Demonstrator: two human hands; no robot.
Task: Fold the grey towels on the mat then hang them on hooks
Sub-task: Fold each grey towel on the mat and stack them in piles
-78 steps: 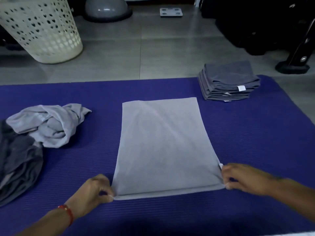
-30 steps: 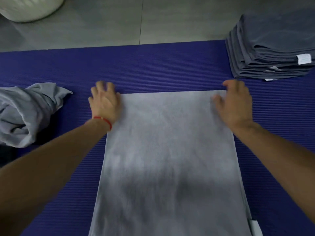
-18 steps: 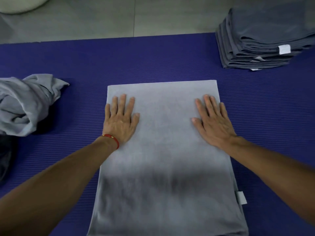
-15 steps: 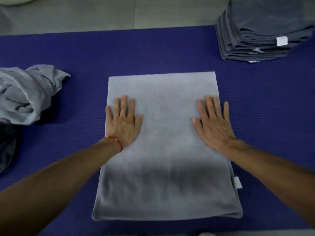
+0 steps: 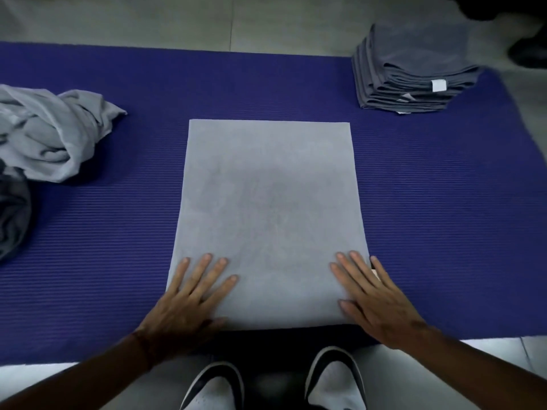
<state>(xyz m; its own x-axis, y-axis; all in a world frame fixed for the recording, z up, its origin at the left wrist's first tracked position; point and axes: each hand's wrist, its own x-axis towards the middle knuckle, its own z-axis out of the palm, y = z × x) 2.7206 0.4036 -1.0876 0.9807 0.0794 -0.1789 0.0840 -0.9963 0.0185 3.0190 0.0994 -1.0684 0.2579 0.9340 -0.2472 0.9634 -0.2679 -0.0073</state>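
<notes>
A pale grey towel (image 5: 270,220) lies flat at the centre of the blue mat (image 5: 444,232), already doubled by the look of its near edge. The left hand (image 5: 189,303) presses its 7 o'clock corner and the right hand (image 5: 376,303) its 5 o'clock corner — fingers straight and spread, palms down, pinching nothing. This reads as smoothing between folds. Next, probably, each hand must pinch a near corner and carry it to the far edge, keeping edges aligned. Finished towels (image 5: 414,69) are stacked at 1 o'clock; crumpled ones (image 5: 53,134) wait at 10 o'clock (no hooks are visible).
</notes>
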